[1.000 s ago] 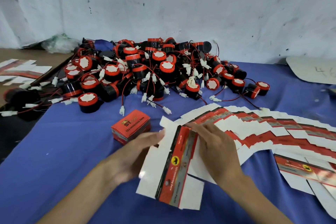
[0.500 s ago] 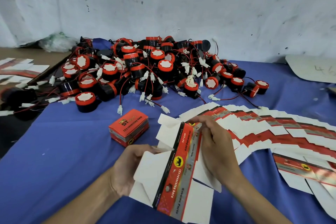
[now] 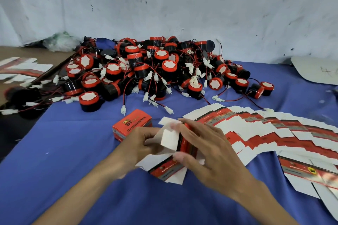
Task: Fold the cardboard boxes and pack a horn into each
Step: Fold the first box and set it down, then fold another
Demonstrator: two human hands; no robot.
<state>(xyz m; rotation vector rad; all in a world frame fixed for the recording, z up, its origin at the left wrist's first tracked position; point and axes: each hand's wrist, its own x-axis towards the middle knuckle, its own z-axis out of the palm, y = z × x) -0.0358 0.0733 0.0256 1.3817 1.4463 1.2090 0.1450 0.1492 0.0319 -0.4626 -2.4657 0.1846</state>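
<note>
- Since half a second ago, the carton blank has gone from a flat sheet to a half-raised sleeve, and both hands have closed in on it.
- It is held just above the blue surface, beside the finished box and in front of the heap of horns.
- The left hand has its fingers curled round the white flaps. The right hand pinches the red panel between its fingers and thumb.
- The sleeve should probably be squared along its creases before any flap is tucked.

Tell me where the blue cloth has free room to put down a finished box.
Free: the blue cloth left of the closed red box, down to the near edge. Crowded: the horn pile behind, the fanned flat cartons at right.
</note>
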